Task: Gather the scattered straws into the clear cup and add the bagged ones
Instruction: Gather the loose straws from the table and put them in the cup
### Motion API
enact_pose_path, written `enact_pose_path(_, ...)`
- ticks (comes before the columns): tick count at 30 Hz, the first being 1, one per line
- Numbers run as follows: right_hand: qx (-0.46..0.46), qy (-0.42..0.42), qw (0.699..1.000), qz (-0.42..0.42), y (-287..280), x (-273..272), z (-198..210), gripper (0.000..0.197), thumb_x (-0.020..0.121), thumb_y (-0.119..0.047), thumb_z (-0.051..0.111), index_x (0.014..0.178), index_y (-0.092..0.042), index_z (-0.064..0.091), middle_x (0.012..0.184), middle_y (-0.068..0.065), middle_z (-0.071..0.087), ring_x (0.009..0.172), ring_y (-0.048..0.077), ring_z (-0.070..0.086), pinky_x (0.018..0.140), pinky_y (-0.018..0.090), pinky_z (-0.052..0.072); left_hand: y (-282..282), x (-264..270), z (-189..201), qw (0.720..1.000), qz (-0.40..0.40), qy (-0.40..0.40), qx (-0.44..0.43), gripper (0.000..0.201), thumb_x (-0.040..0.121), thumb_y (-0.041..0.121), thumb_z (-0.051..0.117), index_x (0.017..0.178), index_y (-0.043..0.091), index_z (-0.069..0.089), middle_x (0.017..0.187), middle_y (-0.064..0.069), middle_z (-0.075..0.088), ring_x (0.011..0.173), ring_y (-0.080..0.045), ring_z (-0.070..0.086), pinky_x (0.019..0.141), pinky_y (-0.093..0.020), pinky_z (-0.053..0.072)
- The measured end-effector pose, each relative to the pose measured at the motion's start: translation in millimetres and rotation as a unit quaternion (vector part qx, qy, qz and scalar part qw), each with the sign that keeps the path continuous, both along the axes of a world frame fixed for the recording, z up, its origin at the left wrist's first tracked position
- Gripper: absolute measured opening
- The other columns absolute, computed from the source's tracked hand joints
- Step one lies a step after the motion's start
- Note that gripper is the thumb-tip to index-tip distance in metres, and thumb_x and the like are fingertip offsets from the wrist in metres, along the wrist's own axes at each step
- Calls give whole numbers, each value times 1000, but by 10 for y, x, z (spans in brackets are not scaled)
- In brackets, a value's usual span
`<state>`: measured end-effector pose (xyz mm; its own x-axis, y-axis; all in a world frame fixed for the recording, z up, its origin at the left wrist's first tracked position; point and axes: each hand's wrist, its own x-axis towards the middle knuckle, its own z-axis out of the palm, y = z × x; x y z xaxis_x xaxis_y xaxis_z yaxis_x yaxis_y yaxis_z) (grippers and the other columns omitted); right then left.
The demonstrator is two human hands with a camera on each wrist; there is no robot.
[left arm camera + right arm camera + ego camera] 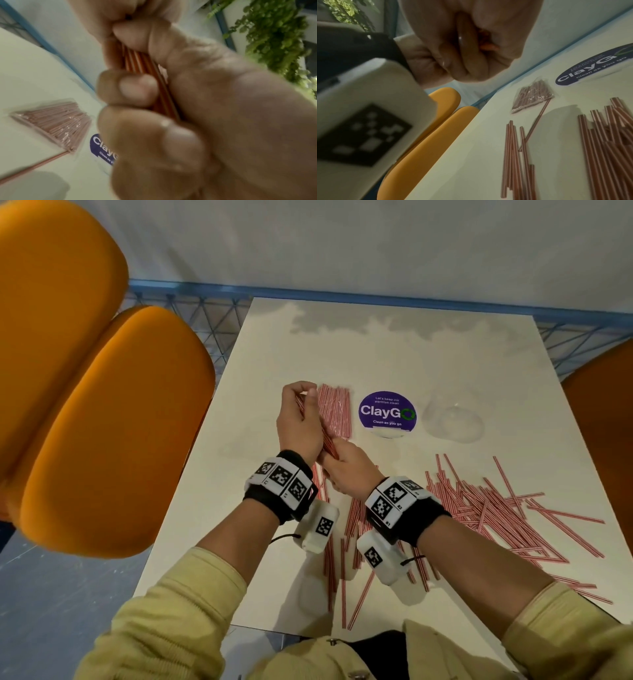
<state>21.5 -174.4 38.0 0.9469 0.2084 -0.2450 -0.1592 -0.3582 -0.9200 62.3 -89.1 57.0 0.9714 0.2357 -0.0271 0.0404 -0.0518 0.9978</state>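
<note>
My left hand (303, 405) grips a bundle of red-and-white striped straws (327, 440) above the table, fingers (137, 86) curled round it. My right hand (339, 455) holds the bundle's lower end, where orange straw tips (488, 46) show between its curled fingers. The clear bag of straws (337, 412) lies flat on the table behind both hands. The clear cup (452, 419) sits to the right, past a purple sticker; whether it stands or lies I cannot tell. Loose straws (496, 508) are scattered at the right, and several more straws (513, 155) lie under my wrists.
A purple round "ClayGo" sticker (387, 412) is on the white table (411, 361) between bag and cup. Orange chairs (102, 422) stand along the table's left edge, another orange chair (603, 392) at the right. A blue rail (342, 292) runs behind the table's far edge.
</note>
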Motion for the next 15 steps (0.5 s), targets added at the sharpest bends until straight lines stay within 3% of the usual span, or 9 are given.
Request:
enact_pose_path(2,4,9,1000,-11,4,-2,9,4,92,-19,48,89,-21,50,57,-5,48,47,11,41,50,26,35,-7,32,-11,1000,23,6,-13,19,95,31,43,81,40,51,62,2,51,51,-23,50,58,-45,54)
enact_pose_path(4,18,20,999,-24,-18,-12,20,12,90,-18,50,78,-22,50,58,0,51,43,12,43,44,23,36,0,85,4,997,64,8,-39,19,98,28,40,83,34,50,63,1,48,44,-17,46,51,-37,47)
enact_pose_path(6,51,38,997,-40,-68,-27,43,12,90,-21,53,78,-23,54,59,0,54,38,9,43,37,16,32,7,120,44,991,107,5,-79,18,100,26,37,86,27,50,62,1,45,37,-9,44,45,-28,43)
enact_pose_path(8,96,56,991,-73,-119,-23,50,17,91,-33,53,84,-18,58,62,2,56,38,9,45,36,18,29,-4,155,36,986,132,1,-98,18,100,25,34,91,21,49,64,3,45,35,-2,44,45,-25,44)
enact_pose_path(10,111,59,985,-115,-203,4,53,37,88,-48,50,91,-12,61,64,7,57,41,13,46,39,20,28,-121,150,6,989,130,-1,-70,19,100,26,33,93,19,49,81,0,53,44,-5,51,54,-31,50)
enact_pose_path(12,103,39,983,-144,-307,67,45,39,86,-55,49,83,-18,62,63,9,57,39,13,45,39,20,30,-304,118,-40,995,93,-5,-25,18,96,32,34,92,26,49,100,-4,58,66,-20,61,72,-42,55)
enact_pose_path(13,97,24,984,-146,-305,93,48,37,86,-54,50,80,-20,61,60,7,56,37,10,43,38,19,30,-328,102,-62,997,79,-3,-10,16,95,35,34,92,28,49,101,-2,59,75,-25,62,78,-45,54)
enact_pose_path(15,73,-4,987,-144,-325,127,46,38,88,-51,50,82,-17,64,55,2,54,36,5,42,40,15,31,-374,84,-73,998,65,3,-5,12,97,30,36,98,24,46,91,7,57,74,-21,59,79,-39,51)
